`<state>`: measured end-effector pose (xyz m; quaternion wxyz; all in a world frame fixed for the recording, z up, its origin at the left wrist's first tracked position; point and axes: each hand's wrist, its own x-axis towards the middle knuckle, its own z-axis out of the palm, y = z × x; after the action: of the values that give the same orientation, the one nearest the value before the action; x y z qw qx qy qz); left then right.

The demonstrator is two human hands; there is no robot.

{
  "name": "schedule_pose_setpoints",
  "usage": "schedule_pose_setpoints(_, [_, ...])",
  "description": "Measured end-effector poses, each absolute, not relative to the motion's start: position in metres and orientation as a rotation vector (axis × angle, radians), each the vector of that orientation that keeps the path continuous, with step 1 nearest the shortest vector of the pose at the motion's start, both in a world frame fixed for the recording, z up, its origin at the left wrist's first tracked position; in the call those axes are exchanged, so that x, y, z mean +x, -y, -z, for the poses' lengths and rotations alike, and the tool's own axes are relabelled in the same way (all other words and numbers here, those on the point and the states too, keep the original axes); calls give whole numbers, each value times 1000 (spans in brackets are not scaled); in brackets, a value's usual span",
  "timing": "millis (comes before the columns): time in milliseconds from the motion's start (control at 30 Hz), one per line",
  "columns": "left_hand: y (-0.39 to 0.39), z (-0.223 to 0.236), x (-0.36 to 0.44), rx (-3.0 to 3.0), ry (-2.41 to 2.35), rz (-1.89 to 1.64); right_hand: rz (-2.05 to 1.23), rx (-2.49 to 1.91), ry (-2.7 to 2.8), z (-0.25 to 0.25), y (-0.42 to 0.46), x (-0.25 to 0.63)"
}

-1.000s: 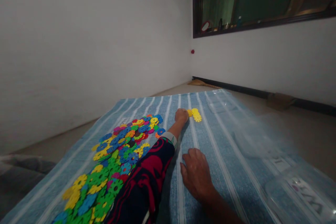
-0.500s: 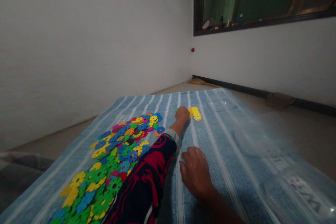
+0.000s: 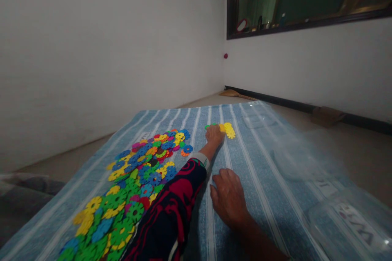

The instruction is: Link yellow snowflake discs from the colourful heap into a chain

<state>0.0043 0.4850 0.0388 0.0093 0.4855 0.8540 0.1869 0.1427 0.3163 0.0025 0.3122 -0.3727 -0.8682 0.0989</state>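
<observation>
My left hand (image 3: 214,133), at the end of a dark sleeve with red swirls, reaches to the far part of the striped cloth. Its fingers are bent together over a small group of notched plastic discs; whatever they grip is hidden. Yellow discs (image 3: 229,130) lie just right of that hand, and green discs (image 3: 211,125) show at its far side. Closer to me, my right hand (image 3: 229,195) rests palm down on the cloth, fingers loosely bent and apart, holding nothing. A long pile of mixed-colour notched discs (image 3: 131,187) spreads to the left of my left arm.
Blue-and-white striped cloth (image 3: 260,212) covers the work surface. Clear plastic containers or bags (image 3: 346,220) with printed labels lie along the right side. Beyond the cloth are a white wall (image 3: 107,49), a dark-framed window (image 3: 232,8) and a brown object (image 3: 327,116) on the floor.
My left hand has drawn slightly back towards me, so more of the green discs shows beyond it. My right hand stays in place. The view has shifted a little.
</observation>
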Motion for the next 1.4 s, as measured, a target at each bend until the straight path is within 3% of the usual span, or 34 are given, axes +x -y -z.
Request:
schedule_pose_setpoints(700, [-463, -41, -2, 1537, -2662, -539, -259, -975, 2326, -2, -317, 145])
schedule_pose_setpoints(1400, [-285, -91, -116, 1639, -2697, -281, -204, -946, 2275, 3, -313, 145])
